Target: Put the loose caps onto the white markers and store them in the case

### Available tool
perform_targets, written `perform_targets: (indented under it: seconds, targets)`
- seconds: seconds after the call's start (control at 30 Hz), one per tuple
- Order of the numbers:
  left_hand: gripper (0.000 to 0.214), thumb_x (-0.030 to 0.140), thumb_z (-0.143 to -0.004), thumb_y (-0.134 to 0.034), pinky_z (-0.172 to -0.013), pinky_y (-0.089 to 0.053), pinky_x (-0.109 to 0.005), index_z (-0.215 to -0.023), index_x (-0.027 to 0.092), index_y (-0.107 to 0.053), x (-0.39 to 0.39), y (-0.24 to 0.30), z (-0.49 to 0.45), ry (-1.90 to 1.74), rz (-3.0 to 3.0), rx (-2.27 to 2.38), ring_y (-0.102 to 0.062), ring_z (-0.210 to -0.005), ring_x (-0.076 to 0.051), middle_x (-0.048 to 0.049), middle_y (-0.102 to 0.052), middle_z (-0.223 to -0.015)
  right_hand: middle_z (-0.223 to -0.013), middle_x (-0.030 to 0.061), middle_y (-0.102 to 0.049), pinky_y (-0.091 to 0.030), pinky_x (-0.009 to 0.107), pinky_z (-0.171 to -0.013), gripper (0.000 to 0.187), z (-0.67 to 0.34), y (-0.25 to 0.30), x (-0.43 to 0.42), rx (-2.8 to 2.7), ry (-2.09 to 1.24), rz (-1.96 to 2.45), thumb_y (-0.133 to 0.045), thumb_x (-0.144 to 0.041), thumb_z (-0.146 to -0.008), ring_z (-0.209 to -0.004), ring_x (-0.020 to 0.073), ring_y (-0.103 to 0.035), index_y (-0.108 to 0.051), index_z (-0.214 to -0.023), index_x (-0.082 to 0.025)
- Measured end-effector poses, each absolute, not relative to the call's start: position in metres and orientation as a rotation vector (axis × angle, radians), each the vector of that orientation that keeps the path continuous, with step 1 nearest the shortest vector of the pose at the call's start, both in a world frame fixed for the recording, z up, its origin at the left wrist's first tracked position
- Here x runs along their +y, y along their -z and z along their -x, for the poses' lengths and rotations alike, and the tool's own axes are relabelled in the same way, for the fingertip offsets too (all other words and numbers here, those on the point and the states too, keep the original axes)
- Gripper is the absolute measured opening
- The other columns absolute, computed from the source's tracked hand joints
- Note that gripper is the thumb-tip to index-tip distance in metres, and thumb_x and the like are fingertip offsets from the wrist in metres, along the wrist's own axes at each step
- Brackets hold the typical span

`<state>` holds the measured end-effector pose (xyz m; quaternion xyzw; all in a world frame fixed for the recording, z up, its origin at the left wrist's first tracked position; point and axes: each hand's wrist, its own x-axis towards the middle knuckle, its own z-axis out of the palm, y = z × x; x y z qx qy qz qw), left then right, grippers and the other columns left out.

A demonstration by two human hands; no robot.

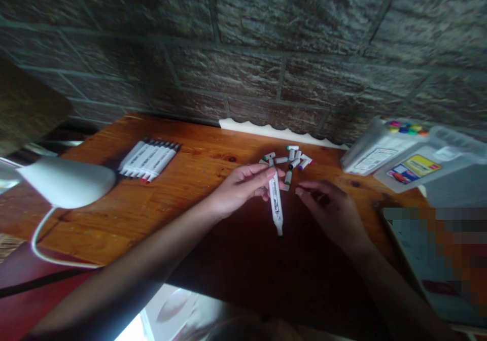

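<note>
My left hand (pixel 245 186) is closed round a white marker (pixel 276 199) with dark lettering along its barrel. The marker slants down toward me, and its lower end narrows to a dark tip. To the right of the marker, my right hand (pixel 335 209) has thumb and index fingertips brought together. What they hold, if anything, I cannot make out. Just beyond both hands several loose marker caps (pixel 292 162), white with coloured ends, lie scattered on the wooden table (pixel 205 153). Farther left, a row of white markers (pixel 150 159) lies side by side.
A white lamp base (pixel 68 181) with a cable stands at the left. At the back right are a clear plastic case (pixel 365 150) holding colour-ended markers and its labelled cover (pixel 411 168). A stone-block wall (pixel 243 67) rises behind the table, a white scalloped strip (pixel 274 132) at its foot.
</note>
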<state>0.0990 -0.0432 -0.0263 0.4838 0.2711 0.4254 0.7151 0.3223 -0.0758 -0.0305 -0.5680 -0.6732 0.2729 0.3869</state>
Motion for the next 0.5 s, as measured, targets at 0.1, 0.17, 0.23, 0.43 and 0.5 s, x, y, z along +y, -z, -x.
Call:
perform_targets:
  seconds: [0.1,0.17,0.23,0.43,0.5]
  targets:
    - [0.031,0.042,-0.088,-0.07,-0.068,-0.049,-0.02,-0.107,0.017,-0.075,-0.044,0.025,-0.099,-0.934,-1.066,0.605,-0.066,-0.078,-0.012,-0.008,-0.075,-0.094,-0.094,0.0074,-0.071,-0.05,0.035,-0.075,0.02,-0.329,0.038,-0.07,-1.974,-0.447,1.539,-0.069,-0.033,-0.085,-0.079,0.0209,-0.066,-0.075,-0.098,-0.02]
    - [0.032,0.042,-0.087,-0.071,-0.068,-0.049,-0.021,-0.108,0.017,-0.075,-0.045,0.024,-0.099,-0.916,-1.082,0.61,-0.066,-0.077,-0.012,-0.0086,-0.075,-0.096,-0.093,0.0074,-0.071,-0.049,0.036,-0.076,0.018,-0.331,0.042,-0.068,-2.074,-0.422,1.561,-0.065,-0.032,-0.088,-0.08,0.0217,-0.066,-0.075,-0.096,-0.02]
    - [0.032,0.04,-0.087,-0.071,-0.068,-0.05,-0.022,-0.109,0.016,-0.074,-0.047,0.021,-0.099,-0.891,-1.115,0.613,-0.065,-0.075,-0.011,-0.0088,-0.075,-0.097,-0.091,0.0067,-0.071,-0.049,0.035,-0.073,0.019,-0.329,0.042,-0.069,-2.106,-0.449,1.566,-0.062,-0.033,-0.09,-0.077,0.0212,-0.065,-0.075,-0.096,-0.021]
    - [0.026,0.034,-0.09,-0.068,-0.071,-0.051,-0.022,-0.106,0.015,-0.075,-0.05,0.014,-0.098,-0.866,-1.288,0.611,-0.066,-0.079,-0.013,-0.0083,-0.075,-0.098,-0.1,0.0051,-0.075,-0.051,0.033,-0.082,0.023,-0.318,0.031,-0.077,-1.768,-1.017,1.389,-0.066,-0.039,-0.088,-0.089,0.0207,-0.069,-0.074,-0.103,-0.024]
    - [0.019,0.025,-0.091,-0.066,-0.081,-0.052,-0.024,-0.104,0.015,-0.076,-0.051,0.013,-0.098,-0.863,-1.375,0.589,-0.068,-0.09,-0.014,-0.0079,-0.075,-0.103,-0.105,0.0035,-0.075,-0.053,0.03,-0.079,0.027,-0.314,0.029,-0.079,-1.524,-1.268,1.306,-0.069,-0.042,-0.086,-0.091,0.0188,-0.069,-0.071,-0.108,-0.025]
